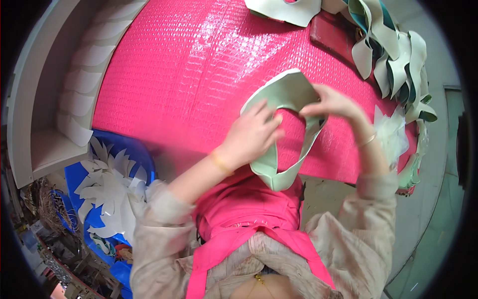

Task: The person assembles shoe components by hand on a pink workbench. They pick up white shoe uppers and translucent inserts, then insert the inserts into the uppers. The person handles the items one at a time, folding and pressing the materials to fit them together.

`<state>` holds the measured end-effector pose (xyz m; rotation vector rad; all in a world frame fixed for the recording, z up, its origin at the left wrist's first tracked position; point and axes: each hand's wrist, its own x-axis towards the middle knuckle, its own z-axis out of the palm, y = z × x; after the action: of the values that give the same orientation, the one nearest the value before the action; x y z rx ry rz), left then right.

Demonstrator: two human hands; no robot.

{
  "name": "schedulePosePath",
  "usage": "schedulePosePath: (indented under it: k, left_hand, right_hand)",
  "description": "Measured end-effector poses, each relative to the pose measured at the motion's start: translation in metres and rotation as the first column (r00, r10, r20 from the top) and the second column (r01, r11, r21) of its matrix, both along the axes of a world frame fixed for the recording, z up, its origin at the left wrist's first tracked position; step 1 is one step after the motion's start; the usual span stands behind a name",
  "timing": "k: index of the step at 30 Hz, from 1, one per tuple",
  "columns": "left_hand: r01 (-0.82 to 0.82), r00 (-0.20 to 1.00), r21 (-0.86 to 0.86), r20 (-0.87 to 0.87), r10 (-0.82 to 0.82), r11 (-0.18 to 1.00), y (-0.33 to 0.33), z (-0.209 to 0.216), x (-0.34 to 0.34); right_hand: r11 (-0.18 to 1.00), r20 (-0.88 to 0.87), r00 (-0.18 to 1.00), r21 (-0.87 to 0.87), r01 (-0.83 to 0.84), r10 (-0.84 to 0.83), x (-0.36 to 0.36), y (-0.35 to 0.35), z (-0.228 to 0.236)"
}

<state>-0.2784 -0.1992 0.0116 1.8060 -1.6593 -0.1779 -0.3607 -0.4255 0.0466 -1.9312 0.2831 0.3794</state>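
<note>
A pale green shoe upper (272, 173) with white edges, a loop around an open middle, is held above the pink work surface close in front of me. My right hand (334, 101) grips its right upper rim between thumb and fingers. Over the left side of the loop lies my left hand (252, 133), its fingers bent and slightly blurred, closed on the material there. The fingertips of that hand reach into the opening, and the part of the upper beneath the palm is hidden.
White cut pieces (112, 192) fill a blue bin (144, 157) at lower left. Beside it stands a grey shelf (50, 154) lined with white pieces. At far right are stacked white and green uppers (391, 55), a dark red block (332, 37) and translucent sheets (391, 130).
</note>
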Motion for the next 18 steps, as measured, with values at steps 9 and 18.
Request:
schedulePosePath:
  k: [9, 18]
  left_hand:
    - [0.122, 0.935, 0.037, -0.339, -0.102, 0.992, -0.016, 0.034, -0.111]
    - [-0.317, 0.940, 0.070, 0.159, 0.303, 0.946, -0.004, -0.013, -0.059]
  right_hand:
    - [0.795, -0.075, 0.917, -0.473, -0.379, 0.392, 0.050, 0.023, 0.013]
    - [0.605, -0.131, 0.869, -0.668, -0.433, 0.477, 0.053, 0.018, 0.002]
